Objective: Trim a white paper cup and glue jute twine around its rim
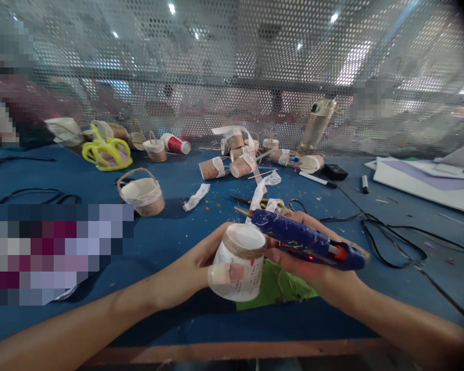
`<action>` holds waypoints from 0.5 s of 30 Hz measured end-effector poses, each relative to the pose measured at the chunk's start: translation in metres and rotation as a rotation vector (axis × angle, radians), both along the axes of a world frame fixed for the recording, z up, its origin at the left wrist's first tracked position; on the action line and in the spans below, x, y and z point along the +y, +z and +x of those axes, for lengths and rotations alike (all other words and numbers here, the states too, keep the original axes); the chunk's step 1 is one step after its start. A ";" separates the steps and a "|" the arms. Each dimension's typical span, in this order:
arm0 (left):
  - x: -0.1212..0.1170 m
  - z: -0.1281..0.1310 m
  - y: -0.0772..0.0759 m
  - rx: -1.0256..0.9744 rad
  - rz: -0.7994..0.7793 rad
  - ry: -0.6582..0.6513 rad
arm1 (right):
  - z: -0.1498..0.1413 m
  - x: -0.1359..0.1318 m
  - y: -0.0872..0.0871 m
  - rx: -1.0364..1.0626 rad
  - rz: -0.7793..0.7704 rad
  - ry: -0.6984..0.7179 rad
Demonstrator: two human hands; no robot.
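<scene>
My left hand (206, 263) is wrapped round a white paper cup (239, 281), tilted with its opening up. Brown twine (235, 248) circles the cup just below the rim, and a bandage covers my left thumb. In my right hand (313, 273) is a blue glue gun (305, 238) with a small red light lit. Its metal nozzle points left, above the cup's rim. The right fingers come close to the cup's right side; whether they touch it I cannot tell. Under the cup lies a green sheet (280, 288) with loose fibres on it.
A twine-wrapped basket cup (145, 196) with a handle stands to the left. Lace pieces (197, 197), scissors (242, 199) and several wrapped cups (242, 165) lie beyond my hands. A black cable (394, 226) loops at right, near white sheets (417, 188). A perforated metal screen (232, 62) closes the back.
</scene>
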State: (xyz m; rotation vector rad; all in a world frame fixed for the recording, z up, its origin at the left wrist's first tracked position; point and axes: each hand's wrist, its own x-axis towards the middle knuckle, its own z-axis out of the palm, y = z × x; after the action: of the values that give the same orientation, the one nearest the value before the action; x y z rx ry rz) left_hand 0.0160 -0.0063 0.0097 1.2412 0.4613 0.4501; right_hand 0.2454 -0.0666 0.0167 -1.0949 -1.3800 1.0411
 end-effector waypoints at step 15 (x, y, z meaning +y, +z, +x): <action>0.004 0.001 0.001 -0.005 0.085 -0.013 | -0.001 -0.001 -0.001 -0.026 0.022 -0.022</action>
State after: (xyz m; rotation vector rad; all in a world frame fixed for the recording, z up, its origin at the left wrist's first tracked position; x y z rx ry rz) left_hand 0.0173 -0.0021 0.0112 1.3245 0.4336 0.4661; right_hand 0.2443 -0.0676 0.0159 -1.1082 -1.3944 0.9970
